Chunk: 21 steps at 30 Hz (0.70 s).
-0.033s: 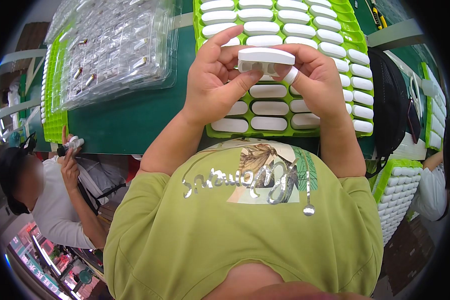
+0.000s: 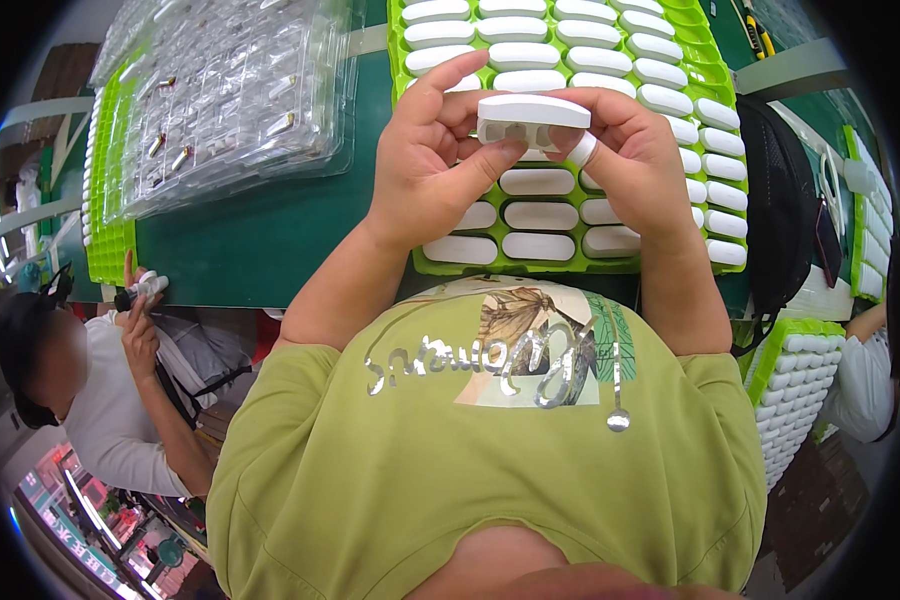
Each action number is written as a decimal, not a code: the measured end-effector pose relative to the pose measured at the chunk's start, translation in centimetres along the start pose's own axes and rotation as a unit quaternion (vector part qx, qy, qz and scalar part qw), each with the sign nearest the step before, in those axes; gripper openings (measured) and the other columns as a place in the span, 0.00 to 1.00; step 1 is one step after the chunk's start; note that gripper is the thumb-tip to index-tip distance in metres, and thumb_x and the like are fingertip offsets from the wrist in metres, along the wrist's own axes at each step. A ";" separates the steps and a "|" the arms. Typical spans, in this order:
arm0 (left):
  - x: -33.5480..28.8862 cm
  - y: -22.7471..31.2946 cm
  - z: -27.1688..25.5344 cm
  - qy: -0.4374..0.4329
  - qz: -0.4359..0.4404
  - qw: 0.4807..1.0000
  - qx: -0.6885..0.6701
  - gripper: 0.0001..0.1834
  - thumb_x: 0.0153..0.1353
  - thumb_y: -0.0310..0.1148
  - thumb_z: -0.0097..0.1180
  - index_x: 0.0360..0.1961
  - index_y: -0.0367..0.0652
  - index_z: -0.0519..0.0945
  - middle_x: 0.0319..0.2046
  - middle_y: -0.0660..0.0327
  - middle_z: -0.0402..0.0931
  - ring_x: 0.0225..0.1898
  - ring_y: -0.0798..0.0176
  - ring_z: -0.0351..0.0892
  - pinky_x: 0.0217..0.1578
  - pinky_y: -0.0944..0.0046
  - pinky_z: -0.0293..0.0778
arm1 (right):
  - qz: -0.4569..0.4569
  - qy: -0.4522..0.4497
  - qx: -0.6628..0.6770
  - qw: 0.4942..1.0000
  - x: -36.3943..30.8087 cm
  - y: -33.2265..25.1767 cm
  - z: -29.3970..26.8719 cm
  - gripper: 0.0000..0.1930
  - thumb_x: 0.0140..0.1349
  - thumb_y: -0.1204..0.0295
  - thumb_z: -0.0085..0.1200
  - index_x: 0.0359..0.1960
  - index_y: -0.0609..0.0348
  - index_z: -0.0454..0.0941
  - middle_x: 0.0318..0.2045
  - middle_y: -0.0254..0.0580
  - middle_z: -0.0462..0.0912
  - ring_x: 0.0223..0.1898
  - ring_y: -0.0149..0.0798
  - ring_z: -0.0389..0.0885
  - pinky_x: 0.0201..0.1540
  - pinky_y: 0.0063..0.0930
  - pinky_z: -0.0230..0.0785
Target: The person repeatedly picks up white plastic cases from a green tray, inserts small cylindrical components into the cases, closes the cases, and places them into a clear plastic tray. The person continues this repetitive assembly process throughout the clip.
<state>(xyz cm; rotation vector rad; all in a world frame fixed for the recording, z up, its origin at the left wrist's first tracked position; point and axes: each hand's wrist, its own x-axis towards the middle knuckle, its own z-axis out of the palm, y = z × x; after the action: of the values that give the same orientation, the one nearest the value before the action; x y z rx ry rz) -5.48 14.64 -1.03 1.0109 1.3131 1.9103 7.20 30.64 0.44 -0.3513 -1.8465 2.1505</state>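
Between my two hands I hold a white oblong case [image 2: 533, 110] above the tray, its side with greyish rounded recesses turned toward me. My left hand [image 2: 435, 155] pinches its left end, thumb on the recessed side and index finger raised free. At its right end, my right hand [image 2: 625, 150] grips with the thumb below and fingers behind; a white band wraps that thumb. Beneath my hands lies a lime-green tray [image 2: 718, 90] holding rows of similar white oblong cases [image 2: 538, 246]. My hands and the held piece cover part of these rows.
Stacked clear plastic trays [image 2: 240, 110] with small metallic parts lie on the green table [image 2: 260, 250] at left. A black bag [image 2: 778, 200] sits right of the green tray. People work at both sides; more filled green trays [image 2: 795, 390] stand at right.
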 end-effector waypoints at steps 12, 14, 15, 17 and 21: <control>-0.1 0.2 0.0 -0.010 0.005 1.000 -0.012 0.38 0.58 0.15 0.59 0.68 0.33 0.56 0.47 0.47 0.79 0.49 0.56 0.81 0.50 0.58 0.80 | -0.026 -0.011 0.014 0.999 -0.3 0.1 0.1 0.18 0.60 0.79 0.61 0.51 0.70 0.75 0.43 0.41 0.84 0.46 0.30 0.82 0.48 0.25 0.76; -0.2 0.3 -0.1 -0.014 -0.003 1.000 -0.015 0.39 0.58 0.15 0.59 0.68 0.33 0.56 0.48 0.46 0.78 0.50 0.57 0.80 0.50 0.60 0.79 | -0.019 -0.011 0.015 1.000 -0.3 0.0 0.2 0.18 0.59 0.80 0.61 0.51 0.70 0.76 0.42 0.41 0.84 0.45 0.30 0.82 0.48 0.24 0.76; -0.2 0.2 -0.2 -0.013 -0.009 1.000 -0.021 0.39 0.57 0.15 0.60 0.68 0.34 0.56 0.49 0.46 0.78 0.51 0.58 0.79 0.50 0.61 0.79 | -0.015 -0.011 0.016 1.000 -0.3 -0.1 0.3 0.18 0.59 0.80 0.61 0.51 0.70 0.76 0.42 0.41 0.84 0.45 0.29 0.82 0.47 0.24 0.76; -0.2 0.2 -0.2 -0.011 -0.019 0.999 -0.030 0.40 0.57 0.15 0.61 0.68 0.35 0.55 0.51 0.45 0.77 0.52 0.60 0.79 0.50 0.63 0.78 | -0.015 -0.012 0.009 1.000 -0.4 -0.2 0.4 0.17 0.60 0.78 0.61 0.50 0.70 0.76 0.42 0.41 0.84 0.45 0.29 0.82 0.47 0.23 0.76; -0.2 0.4 0.0 -0.008 -0.020 0.998 -0.052 0.37 0.58 0.16 0.60 0.67 0.34 0.58 0.51 0.46 0.77 0.51 0.60 0.79 0.50 0.64 0.78 | -0.015 -0.012 0.007 1.000 -0.5 -0.5 0.3 0.14 0.60 0.79 0.59 0.47 0.69 0.78 0.41 0.40 0.84 0.42 0.28 0.82 0.44 0.23 0.75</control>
<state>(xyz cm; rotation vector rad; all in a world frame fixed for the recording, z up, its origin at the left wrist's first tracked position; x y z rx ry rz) -5.36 14.32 -0.71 0.9380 1.2023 1.9154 7.57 30.24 0.94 -0.2952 -1.8364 2.1567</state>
